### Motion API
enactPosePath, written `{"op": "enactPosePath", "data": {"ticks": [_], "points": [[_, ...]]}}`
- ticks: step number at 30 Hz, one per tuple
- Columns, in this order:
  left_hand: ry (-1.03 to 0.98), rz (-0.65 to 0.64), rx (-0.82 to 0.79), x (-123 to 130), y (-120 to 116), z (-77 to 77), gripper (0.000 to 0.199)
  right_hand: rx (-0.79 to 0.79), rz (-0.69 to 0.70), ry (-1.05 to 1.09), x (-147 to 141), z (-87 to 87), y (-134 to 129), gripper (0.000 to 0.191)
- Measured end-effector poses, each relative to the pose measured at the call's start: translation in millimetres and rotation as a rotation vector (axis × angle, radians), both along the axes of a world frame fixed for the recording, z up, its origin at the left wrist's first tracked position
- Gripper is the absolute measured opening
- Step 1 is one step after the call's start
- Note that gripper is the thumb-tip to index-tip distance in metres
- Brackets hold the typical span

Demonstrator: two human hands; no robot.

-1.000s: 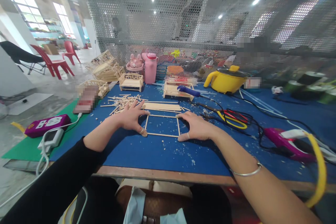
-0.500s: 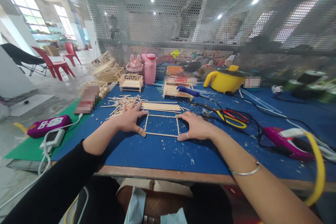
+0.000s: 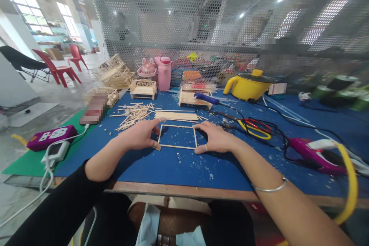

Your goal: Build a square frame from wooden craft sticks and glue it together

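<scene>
A thin rectangular frame of wooden sticks (image 3: 178,146) lies flat on the blue work mat (image 3: 178,171). My left hand (image 3: 140,134) grips its left side, thumb at the near corner and fingers at the far corner. At the opposite end, my right hand (image 3: 215,138) holds the right side the same way, thumb near and index finger far. Some fingertips wear pale coverings. Just beyond the frame lies a row of long wooden sticks (image 3: 176,116), with a loose heap of short sticks (image 3: 135,114) to its left.
Small wooden bed-like models (image 3: 143,89) stand behind the sticks. A blue-handled glue gun or soldering tool (image 3: 206,98) rests on another model (image 3: 191,99). Pliers with yellow and red handles (image 3: 253,130), cables and a yellow pot (image 3: 248,86) are to the right. A phone (image 3: 94,108) lies left.
My left hand's spread fingers have drawn in from over the stick heap to the frame's left side. The right hand and the frame stay practically where they were.
</scene>
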State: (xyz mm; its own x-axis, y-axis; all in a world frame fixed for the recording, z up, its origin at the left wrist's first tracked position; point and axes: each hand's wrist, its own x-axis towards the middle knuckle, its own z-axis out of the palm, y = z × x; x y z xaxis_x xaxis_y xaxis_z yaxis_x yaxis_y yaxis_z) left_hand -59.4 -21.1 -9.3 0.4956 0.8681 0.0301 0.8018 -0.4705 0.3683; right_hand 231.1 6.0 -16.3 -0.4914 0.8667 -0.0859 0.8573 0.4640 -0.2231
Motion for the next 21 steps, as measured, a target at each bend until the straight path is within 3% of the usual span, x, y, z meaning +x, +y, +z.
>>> {"op": "enactPosePath", "data": {"ticks": [13, 17, 21], "points": [[-0.042, 0.040, -0.041, 1.6, -3.0, 1.6, 0.092, -0.007, -0.011, 0.012, -0.4, 0.1, 1.4, 0.093], [-0.100, -0.043, -0.145, -6.4, -0.5, 2.9, 0.066, -0.003, 0.002, 0.022, 1.4, -1.5, 2.4, 0.092], [-0.113, -0.072, -0.104, -8.1, 4.6, 0.3, 0.036, -0.004, 0.015, 0.028, 4.2, -1.8, 0.6, 0.094]]}}
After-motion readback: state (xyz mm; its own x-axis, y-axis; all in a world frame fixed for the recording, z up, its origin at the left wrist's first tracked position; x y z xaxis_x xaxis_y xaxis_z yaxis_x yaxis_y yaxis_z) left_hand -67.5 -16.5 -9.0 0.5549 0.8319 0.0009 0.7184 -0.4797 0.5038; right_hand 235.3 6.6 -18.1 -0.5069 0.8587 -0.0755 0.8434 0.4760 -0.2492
